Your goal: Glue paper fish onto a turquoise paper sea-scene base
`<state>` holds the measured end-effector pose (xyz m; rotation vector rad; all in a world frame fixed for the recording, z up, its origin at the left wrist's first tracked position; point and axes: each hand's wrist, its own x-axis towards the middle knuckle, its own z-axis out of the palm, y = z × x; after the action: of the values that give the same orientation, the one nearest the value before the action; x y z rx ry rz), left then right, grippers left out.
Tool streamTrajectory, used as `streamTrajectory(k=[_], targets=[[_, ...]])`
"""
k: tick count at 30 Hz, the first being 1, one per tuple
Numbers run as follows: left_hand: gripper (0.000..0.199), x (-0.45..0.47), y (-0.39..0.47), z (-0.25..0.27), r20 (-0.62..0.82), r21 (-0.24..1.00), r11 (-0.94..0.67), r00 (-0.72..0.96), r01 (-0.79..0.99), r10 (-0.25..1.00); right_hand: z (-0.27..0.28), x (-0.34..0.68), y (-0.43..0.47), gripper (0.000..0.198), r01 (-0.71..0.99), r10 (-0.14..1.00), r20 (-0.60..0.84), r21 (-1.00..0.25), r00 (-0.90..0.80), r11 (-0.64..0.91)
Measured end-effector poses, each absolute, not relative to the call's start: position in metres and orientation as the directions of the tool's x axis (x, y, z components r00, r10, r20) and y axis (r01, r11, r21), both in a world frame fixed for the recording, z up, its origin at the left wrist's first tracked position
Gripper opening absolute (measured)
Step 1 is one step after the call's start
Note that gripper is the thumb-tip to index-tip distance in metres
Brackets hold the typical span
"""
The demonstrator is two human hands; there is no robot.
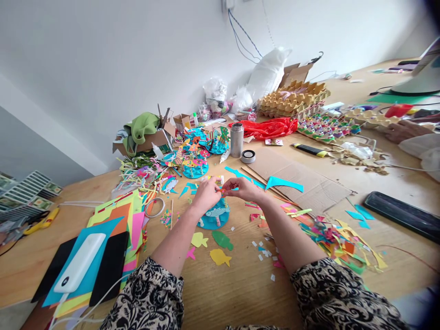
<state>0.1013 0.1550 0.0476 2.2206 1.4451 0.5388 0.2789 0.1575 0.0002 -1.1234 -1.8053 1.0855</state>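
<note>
My left hand (206,195) and my right hand (244,189) meet above the middle of the table, fingertips pinched on a small orange paper piece (222,190). Its shape is mostly covered by my fingers. Right below them stands a round blue base (220,222) with a light blue paper fish (217,212) and small posts on it; my left hand hides part of it. Nearer me lie a pale yellow paper fish (199,239), a green paper fish (222,239), a yellow paper fish (220,257) and a partly covered pink one (190,253).
Finished-looking blue fish stands (195,169) crowd the back left, near a metal flask (237,140). Paper scraps (330,238) and a phone (405,213) lie right. Coloured sheets (134,220) and a white power bank (80,262) lie left. Another person's hand (405,133) rests far right.
</note>
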Motion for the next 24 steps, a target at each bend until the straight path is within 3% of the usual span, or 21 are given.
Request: streamTrajectory(k=[24], targets=[[0.043, 0.1016, 0.1568, 0.0473, 0.043, 0.602, -0.343, 0.399, 0.721, 0.916, 0.0037, 0.2750, 0.1549, 0.019, 0.499, 0.927, 0.241, -0.789, -0.286, 0.359]])
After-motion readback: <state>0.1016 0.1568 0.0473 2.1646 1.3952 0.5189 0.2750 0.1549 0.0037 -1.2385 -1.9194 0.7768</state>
